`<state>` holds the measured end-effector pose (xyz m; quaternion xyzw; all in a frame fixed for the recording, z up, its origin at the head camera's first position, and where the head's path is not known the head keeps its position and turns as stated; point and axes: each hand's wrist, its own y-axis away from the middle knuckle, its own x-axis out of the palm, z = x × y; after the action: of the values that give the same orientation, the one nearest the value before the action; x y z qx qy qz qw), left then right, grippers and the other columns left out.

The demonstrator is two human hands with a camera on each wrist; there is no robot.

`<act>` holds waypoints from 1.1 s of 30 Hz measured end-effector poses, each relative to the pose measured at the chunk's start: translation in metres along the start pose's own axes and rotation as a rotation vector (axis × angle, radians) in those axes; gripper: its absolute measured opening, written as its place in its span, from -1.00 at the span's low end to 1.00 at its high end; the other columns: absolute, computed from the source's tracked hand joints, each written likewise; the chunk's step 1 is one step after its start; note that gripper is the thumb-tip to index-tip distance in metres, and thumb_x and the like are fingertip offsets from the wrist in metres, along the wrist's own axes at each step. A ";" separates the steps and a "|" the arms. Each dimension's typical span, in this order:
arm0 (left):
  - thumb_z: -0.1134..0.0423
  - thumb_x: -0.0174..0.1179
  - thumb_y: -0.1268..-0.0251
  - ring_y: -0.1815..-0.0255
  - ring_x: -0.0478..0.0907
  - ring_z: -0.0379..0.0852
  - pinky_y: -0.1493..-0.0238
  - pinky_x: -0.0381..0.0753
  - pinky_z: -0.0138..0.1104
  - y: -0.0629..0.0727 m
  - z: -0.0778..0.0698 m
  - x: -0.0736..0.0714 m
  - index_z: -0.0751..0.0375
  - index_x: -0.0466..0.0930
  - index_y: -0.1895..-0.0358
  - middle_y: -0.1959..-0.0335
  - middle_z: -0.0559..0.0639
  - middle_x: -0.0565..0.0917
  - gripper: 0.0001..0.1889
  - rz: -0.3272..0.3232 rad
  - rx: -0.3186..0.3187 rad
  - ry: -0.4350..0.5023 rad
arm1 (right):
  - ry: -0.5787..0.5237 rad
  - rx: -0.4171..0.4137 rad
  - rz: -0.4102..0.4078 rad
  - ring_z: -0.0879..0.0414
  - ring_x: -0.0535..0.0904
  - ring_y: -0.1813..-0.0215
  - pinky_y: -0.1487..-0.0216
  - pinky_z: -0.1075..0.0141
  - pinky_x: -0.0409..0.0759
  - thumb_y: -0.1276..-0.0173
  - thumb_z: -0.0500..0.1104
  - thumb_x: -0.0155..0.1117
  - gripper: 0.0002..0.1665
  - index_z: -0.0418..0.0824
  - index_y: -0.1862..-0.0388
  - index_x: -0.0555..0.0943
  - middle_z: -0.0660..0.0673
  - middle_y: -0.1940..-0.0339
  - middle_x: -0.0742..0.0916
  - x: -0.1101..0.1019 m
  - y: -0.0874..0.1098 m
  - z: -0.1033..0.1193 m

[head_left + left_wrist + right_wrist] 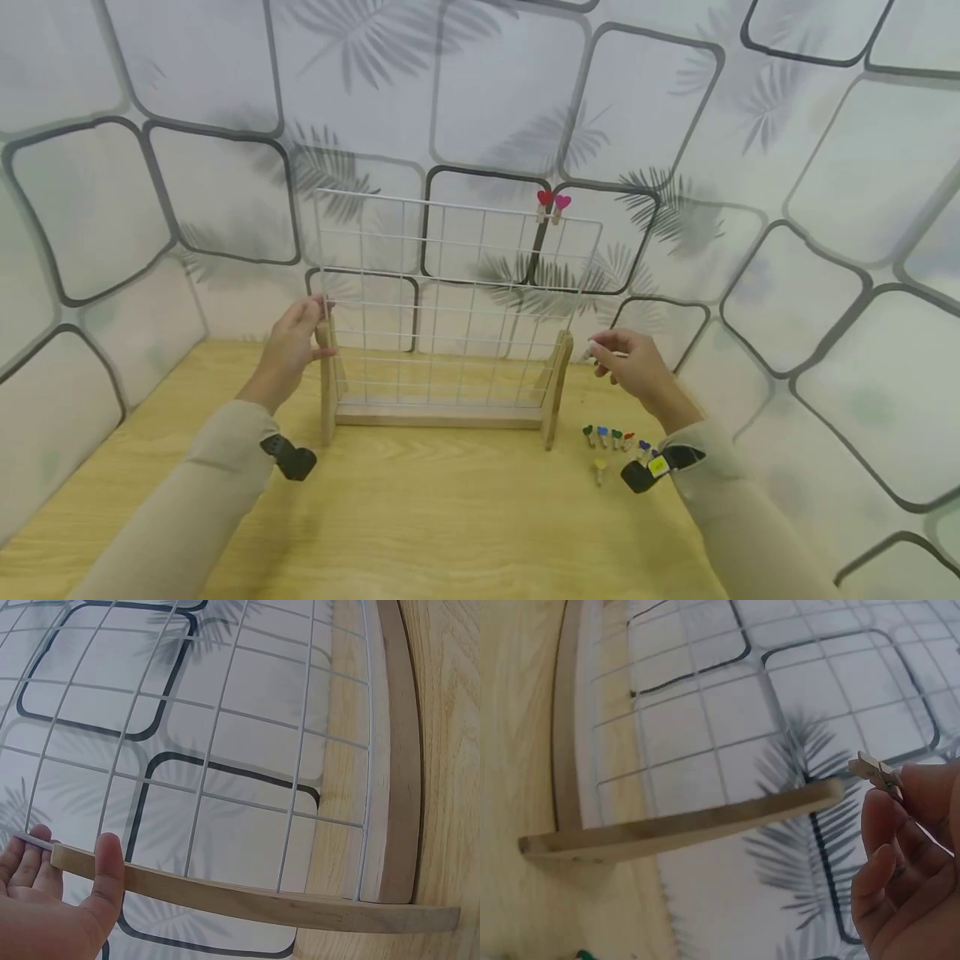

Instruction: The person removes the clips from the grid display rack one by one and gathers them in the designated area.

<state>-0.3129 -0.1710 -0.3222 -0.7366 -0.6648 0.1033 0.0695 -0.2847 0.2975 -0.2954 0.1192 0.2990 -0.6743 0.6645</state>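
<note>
A white wire grid rack (442, 415) on a wooden stand rises in the middle of the table. At its left side, my left hand (292, 333) grips the wooden upright (225, 900), thumb in front and fingers behind at the grid's edge. Between thumb and forefinger, my right hand (633, 362) pinches a small wooden clothespin (874, 771), just right of the stand's right upright (558, 387). Clipped near the right end of the grid's top wire are a red heart clothespin (544, 198) and a pink heart clothespin (562, 202).
Several clothespins with coloured hearts lie on the table below my right hand, among them a green one (588, 432) and a blue one (602, 433). Closer to me lies a yellow clothespin (600, 467). Patterned wall covering (360, 75) stands behind the table (420, 517).
</note>
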 end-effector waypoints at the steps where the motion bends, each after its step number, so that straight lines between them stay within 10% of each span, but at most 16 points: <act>1: -0.11 -0.37 -0.57 -0.49 -0.04 0.19 -0.03 0.62 -0.28 0.000 -0.001 0.000 0.35 -0.08 -0.52 -0.49 0.29 0.06 -0.30 -0.001 0.005 -0.003 | 0.008 0.014 0.004 0.15 0.63 0.40 0.46 0.30 0.59 -0.48 -0.16 0.16 -0.64 -0.46 -0.04 0.54 -0.27 0.14 0.69 -0.001 0.003 -0.008; 19: -0.05 -0.38 -0.60 -0.48 -0.02 0.15 0.04 0.62 -0.35 -0.002 -0.007 0.003 0.32 -0.06 -0.52 -0.49 0.25 0.09 -0.36 -0.030 -0.019 0.003 | 0.106 0.296 0.169 0.05 0.56 0.36 0.50 0.29 0.52 -0.48 -0.20 0.15 -0.70 -0.45 0.02 0.54 -0.19 0.31 0.64 0.000 0.067 -0.124; 33: -0.04 -0.38 -0.61 -0.50 -0.06 0.16 0.04 0.62 -0.34 0.001 -0.004 0.002 0.33 -0.10 -0.53 -0.51 0.27 0.05 -0.36 -0.020 -0.021 -0.002 | 0.149 0.220 0.242 0.11 0.46 0.48 0.52 0.39 0.44 -0.39 -0.30 0.21 -0.89 -0.37 0.28 0.62 -0.04 0.54 0.60 0.013 0.081 -0.151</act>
<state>-0.3104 -0.1686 -0.3189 -0.7306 -0.6731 0.0961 0.0622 -0.2431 0.3770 -0.4421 0.2759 0.2551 -0.6075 0.6999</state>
